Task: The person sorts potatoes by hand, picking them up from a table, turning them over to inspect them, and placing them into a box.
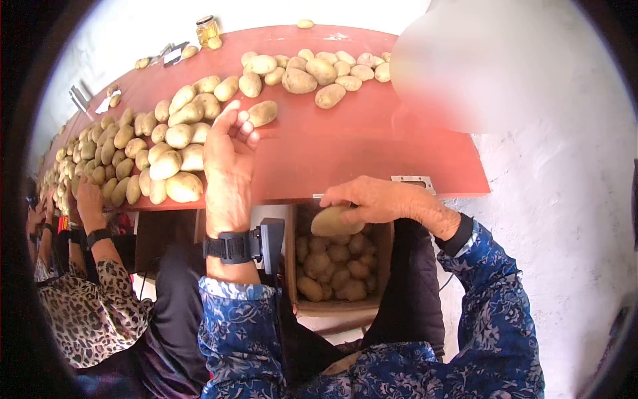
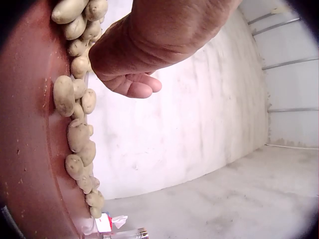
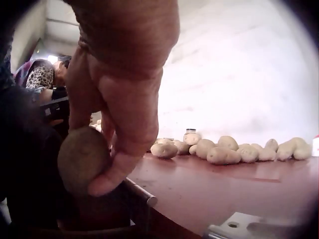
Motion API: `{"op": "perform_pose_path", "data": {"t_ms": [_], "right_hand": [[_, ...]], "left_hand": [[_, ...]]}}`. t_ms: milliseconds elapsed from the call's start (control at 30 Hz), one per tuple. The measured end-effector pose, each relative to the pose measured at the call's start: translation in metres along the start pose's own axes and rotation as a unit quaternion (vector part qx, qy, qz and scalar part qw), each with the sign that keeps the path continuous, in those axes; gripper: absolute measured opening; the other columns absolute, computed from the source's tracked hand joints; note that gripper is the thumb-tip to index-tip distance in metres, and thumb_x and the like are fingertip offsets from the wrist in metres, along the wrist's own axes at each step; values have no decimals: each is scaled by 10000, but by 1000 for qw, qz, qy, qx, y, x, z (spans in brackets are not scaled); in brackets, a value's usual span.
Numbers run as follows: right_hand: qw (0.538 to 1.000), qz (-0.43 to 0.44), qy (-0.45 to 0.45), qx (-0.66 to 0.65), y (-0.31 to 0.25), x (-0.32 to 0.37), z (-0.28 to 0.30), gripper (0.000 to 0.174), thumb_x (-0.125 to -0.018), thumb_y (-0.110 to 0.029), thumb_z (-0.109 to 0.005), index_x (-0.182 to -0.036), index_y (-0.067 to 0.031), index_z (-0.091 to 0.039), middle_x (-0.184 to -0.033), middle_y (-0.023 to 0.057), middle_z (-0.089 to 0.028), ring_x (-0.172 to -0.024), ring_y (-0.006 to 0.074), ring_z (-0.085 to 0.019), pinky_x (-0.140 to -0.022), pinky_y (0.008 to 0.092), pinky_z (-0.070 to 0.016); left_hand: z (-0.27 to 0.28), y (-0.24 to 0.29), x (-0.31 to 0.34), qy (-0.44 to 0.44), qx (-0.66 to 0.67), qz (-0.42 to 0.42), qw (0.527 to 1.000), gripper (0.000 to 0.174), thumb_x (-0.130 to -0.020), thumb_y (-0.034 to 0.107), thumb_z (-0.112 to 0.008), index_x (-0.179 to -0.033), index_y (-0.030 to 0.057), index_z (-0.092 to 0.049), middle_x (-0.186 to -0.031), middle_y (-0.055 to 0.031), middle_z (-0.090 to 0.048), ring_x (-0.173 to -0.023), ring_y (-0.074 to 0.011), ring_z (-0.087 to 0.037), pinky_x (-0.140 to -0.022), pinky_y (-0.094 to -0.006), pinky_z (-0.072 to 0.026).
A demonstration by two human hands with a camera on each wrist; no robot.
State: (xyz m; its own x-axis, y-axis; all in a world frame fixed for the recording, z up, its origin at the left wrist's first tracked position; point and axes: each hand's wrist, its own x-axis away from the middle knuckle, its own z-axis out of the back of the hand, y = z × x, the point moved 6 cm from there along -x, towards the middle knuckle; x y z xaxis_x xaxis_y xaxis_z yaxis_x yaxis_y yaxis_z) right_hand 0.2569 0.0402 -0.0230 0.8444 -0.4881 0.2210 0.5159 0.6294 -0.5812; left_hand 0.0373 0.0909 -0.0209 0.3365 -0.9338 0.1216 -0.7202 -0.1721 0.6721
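Observation:
The right hand [image 1: 382, 199] grips a potato [image 1: 330, 222] between thumb and fingers, over a cardboard box [image 1: 339, 306] of potatoes below the table's front edge. In the right wrist view the same potato [image 3: 83, 160] hangs from that hand [image 3: 122, 114]. Above the red table, the left hand [image 1: 230, 149] has loosely bent fingers and holds nothing; a single potato [image 1: 263, 113] lies just right of its fingertips, and a pile of potatoes [image 1: 182, 187] is to its left. The left wrist view shows this hand [image 2: 144, 55] partly, its fingers relaxed.
More potatoes [image 1: 299, 80] lie in a row toward the back of the red table [image 1: 425, 159]. A glass jar [image 1: 207, 30] stands at the back edge. At far left, another person's hand [image 1: 90, 203] is among the potatoes. A metal plate [image 1: 413, 182] sits on the front edge.

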Motion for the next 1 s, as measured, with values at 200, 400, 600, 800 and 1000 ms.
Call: {"op": "perform_pose_path", "data": {"t_ms": [200, 400, 600, 800, 1000], "right_hand": [[999, 14, 22, -34, -5, -5, 10, 303, -804, -142, -607, -1087, -39, -576, -878, 147, -658, -842, 285, -631, -769, 385, -479], [976, 29, 214, -6, 31, -25, 54, 223, -798, -127, -611, -1008, -53, -605, -839, 138, -654, -836, 269, -630, -771, 390, -480], [925, -55, 296, 232, 64, -52, 95, 370, -784, -74, -627, -1138, -48, -523, -1160, 138, -546, -1083, 310, -539, -884, 397, -462], [906, -115, 268, 307, 91, -87, 109, 567, -777, -44, -610, -1306, -65, -407, -1299, 153, -439, -1260, 322, -384, -1020, 417, -369], [913, -106, 274, 284, 112, -107, 111, 568, -740, -11, -613, -1280, -90, -454, -1311, 146, -424, -1258, 320, -362, -1020, 426, -352]], "left_hand": [[7, 0, 2, -15, 10, -7, 1000, 150, -867, 130, -570, -1001, 79, -613, -759, 31, -573, -650, -82, -509, -593, -216, -432], [9, 0, 2, -5, 9, -3, 1000, 162, -868, 126, -573, -1018, 79, -610, -761, 30, -574, -641, -83, -512, -580, -225, -435], [7, 0, 3, -6, 19, -1, 1000, 168, -873, 129, -569, -1026, 68, -602, -763, 19, -572, -628, -89, -513, -555, -231, -443], [4, 1, 4, 7, 21, 4, 1000, 172, -875, 131, -565, -1033, 70, -595, -759, 21, -569, -629, -95, -516, -555, -236, -441], [6, 3, 3, 1, 31, 4, 1000, 182, -869, 125, -568, -1041, 69, -590, -754, 18, -571, -631, -97, -517, -565, -236, -441]]}}
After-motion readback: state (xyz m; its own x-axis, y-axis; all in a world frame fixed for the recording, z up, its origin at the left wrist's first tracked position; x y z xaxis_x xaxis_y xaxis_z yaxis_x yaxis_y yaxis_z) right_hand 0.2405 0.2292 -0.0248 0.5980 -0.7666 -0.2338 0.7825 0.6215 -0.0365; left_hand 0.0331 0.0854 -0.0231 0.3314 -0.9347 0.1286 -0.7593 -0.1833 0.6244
